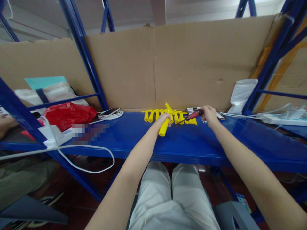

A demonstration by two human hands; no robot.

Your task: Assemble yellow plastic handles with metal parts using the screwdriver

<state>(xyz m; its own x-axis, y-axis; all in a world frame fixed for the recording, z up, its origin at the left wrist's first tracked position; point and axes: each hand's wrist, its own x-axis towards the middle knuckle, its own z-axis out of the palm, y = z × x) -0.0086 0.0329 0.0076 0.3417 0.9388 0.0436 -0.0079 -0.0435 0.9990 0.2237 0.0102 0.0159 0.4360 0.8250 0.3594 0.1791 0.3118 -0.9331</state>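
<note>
My left hand (163,120) is closed around a yellow T-shaped plastic piece with a tubular handle (163,128), its open round end towards me. In my right hand (209,115) is a screwdriver (196,114) with a red and black handle. The screwdriver's thin shaft points left, close to the yellow piece; I cannot tell whether its tip touches. Behind my hands, several more yellow T-shaped pieces (150,117) stand in a row along the back of the blue shelf. Small yellow parts (193,121) lie at the right end of that row.
The blue shelf (134,140) is backed by cardboard (187,64). A phone (109,111) lies on a coiled white cable to the left, near a red bag (70,115) and a white power strip (57,137). At right stand a white pouch (242,95) and blue posts. Another person's hand (7,124) shows far left.
</note>
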